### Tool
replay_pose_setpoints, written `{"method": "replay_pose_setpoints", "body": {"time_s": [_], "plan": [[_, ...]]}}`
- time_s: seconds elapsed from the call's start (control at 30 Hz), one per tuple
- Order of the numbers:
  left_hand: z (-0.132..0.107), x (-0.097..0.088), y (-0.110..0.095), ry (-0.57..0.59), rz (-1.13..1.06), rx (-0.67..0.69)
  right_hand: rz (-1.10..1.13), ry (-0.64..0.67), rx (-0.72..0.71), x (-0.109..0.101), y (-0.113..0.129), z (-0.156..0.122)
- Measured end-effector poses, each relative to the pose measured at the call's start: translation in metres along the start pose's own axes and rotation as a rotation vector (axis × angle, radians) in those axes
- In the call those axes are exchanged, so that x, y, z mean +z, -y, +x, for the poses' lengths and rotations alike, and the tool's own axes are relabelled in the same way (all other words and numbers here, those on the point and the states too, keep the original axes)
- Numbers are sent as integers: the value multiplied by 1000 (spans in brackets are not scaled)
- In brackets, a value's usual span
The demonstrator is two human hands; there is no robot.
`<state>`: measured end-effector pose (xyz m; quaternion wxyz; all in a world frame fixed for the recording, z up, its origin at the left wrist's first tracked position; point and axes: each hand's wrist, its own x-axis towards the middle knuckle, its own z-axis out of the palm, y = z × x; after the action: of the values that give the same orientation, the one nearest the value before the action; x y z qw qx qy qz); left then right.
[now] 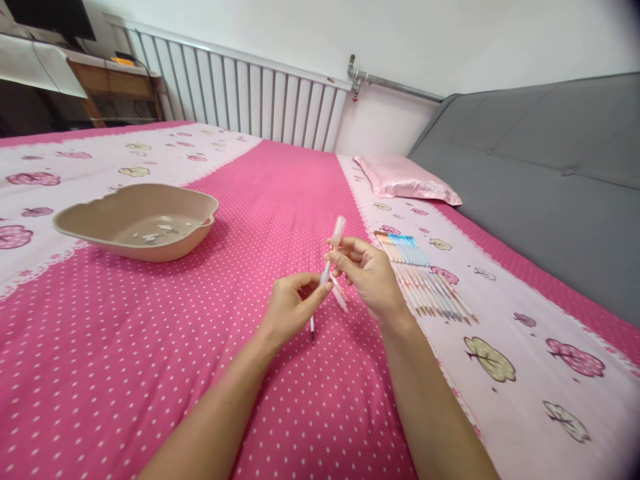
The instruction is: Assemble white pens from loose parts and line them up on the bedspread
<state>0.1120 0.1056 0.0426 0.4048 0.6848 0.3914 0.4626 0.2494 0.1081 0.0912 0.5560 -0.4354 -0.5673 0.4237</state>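
Both my hands are raised over the pink dotted bedsheet. My left hand pinches a thin pen refill whose dark tip points down toward the sheet. My right hand is closed on a clear pinkish pen barrel that sticks up from its fingers, with another pale pen part hanging below them. The refill's upper end meets the barrel at my right fingertips. Just right of my right hand, a row of several pens lies side by side on the sheet.
A beige plastic basin with small white scraps inside sits at the left on the bed. A pink satin pillow lies by the grey padded headboard on the right. A white radiator lines the far wall.
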Motion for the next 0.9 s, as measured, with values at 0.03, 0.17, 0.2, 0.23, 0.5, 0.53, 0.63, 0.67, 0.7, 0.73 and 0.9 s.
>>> {"method": "replay_pose_setpoints", "body": {"time_s": [0.03, 0.17, 0.2, 0.23, 0.5, 0.53, 0.63, 0.67, 0.7, 0.73, 0.9], "plan": [[0, 0, 0, 0, -1, 0, 0, 0, 1, 0, 0, 0], [-1, 0, 0, 0, -6, 0, -11, 0, 9, 0, 1, 0], [-2, 0, 0, -1, -7, -1, -13, 0, 10, 0, 1, 0], [-2, 0, 0, -1, -7, -2, -15, 1, 11, 0, 1, 0], [-1, 0, -1, -7, -9, -1, -20, 14, 15, 0, 2, 0], [-1, 0, -1, -4, -4, 0, -16, 16, 16, 0, 2, -1], [-2, 0, -1, -2, 10, 0, -6, 26, 22, 0, 3, -1], [-1, -1, -1, -2, 11, -1, -5, 29, 23, 0, 3, -1], [-1, 0, -1, -1, 11, -1, -3, 32, 24, 0, 3, -1], [-1, 0, 0, 0, 10, -1, 0, 34, 23, 0, 3, -1], [0, 0, -1, -4, 18, 7, 18, 40, 23, 0, 1, 0]]}}
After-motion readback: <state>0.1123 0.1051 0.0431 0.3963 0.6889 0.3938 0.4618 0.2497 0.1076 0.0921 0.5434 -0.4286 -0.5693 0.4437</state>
